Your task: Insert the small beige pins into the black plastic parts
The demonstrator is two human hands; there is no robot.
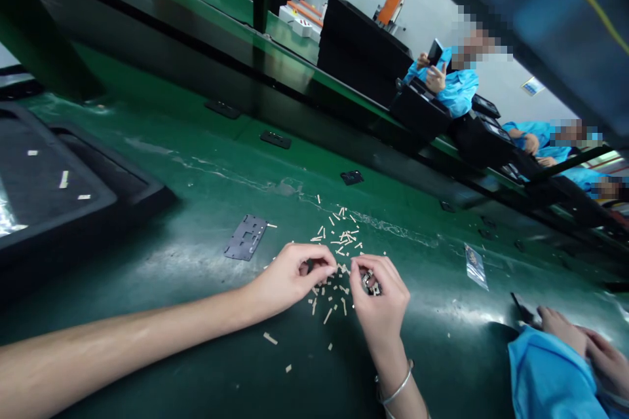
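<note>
So the left hand (301,273) is closed in a pinch, thumb and forefinger tips pretty much together, right over a messy scatter of pale strips (346,236). Can't tell if there's a strip between those tips, way too small to see. The right hand (386,291) is just beside it, fingers curled in around a small metallic part (371,283), and there's a bracelet (397,385) on that wrist. The thumb and fingertip on that side are near each other too, pointing at the left hand, and the two hands don't touch.

The strips lie all over the green table (162,262), some beyond the hands, some between them, a few stray ones closer to the wearer. A flat dark plate (247,237) with cutouts lies just past the left forearm, with a strip right at its upper corner. Over on the left are black trays (98,144), and the nearer one has a few pale bits in it.

Further back there's a small black piece (275,139) and another dark part (352,177). A clear bag (476,266) lies off to the right, near a co-worker's blue sleeve (550,373).
</note>
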